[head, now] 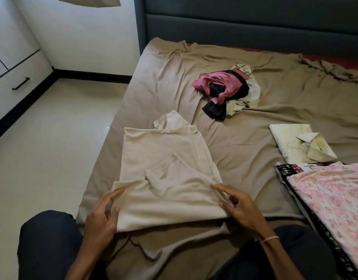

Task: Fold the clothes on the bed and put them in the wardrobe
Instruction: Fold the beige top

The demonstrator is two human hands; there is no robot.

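Note:
A cream garment [166, 174] lies partly folded on the tan bed sheet [254, 138] right in front of me. My left hand [102, 217] pinches its near left corner between thumb and fingers. My right hand [241, 209] rests on the near right edge, with its fingers spread over the cloth and the thumb under the fold. A crumpled pile of pink, black and pale clothes [228, 91] sits further back on the bed.
A folded pale green shirt [299, 144] and a folded pink floral garment [333, 197] on a black patterned one lie at the right. White drawers [14, 77] stand at the left beyond bare floor [53, 148]. The dark headboard [254, 23] is behind.

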